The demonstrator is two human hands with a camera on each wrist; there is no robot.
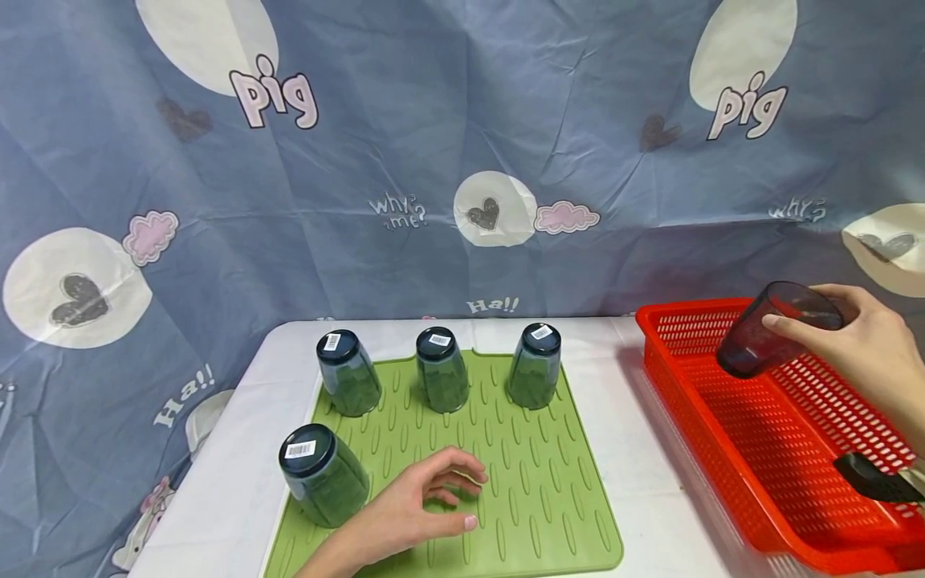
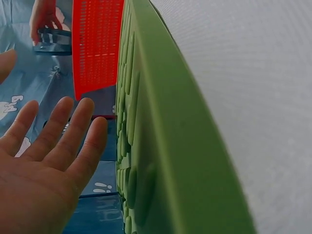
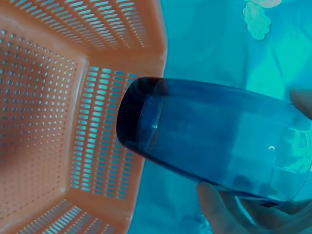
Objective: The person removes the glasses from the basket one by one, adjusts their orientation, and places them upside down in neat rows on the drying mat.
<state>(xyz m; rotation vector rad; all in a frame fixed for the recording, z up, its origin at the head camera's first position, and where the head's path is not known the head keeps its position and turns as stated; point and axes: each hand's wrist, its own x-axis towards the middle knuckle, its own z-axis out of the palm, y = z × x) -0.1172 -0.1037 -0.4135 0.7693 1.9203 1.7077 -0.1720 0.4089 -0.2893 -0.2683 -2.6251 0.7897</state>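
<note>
My right hand (image 1: 860, 337) grips a dark translucent tumbler (image 1: 769, 331) near its rim, tilted, above the red perforated basket (image 1: 730, 449). The right wrist view shows the same tumbler (image 3: 214, 141) lying sideways over the basket wall (image 3: 53, 122). My left hand (image 1: 422, 502) rests on the green ribbed mat (image 1: 549, 498) with relaxed fingers and holds nothing; in the left wrist view the left hand (image 2: 46, 156) shows straight fingers beside the mat's edge (image 2: 161, 146). Several dark tumblers stand upside down on the mat: one (image 1: 321, 474) just left of my left hand, three more in a back row (image 1: 441, 369).
The mat lies on a white table (image 1: 636, 449). A patterned blue cloth (image 1: 462, 144) hangs behind the table. A black object (image 1: 870, 478) shows at the right, over the basket's near corner.
</note>
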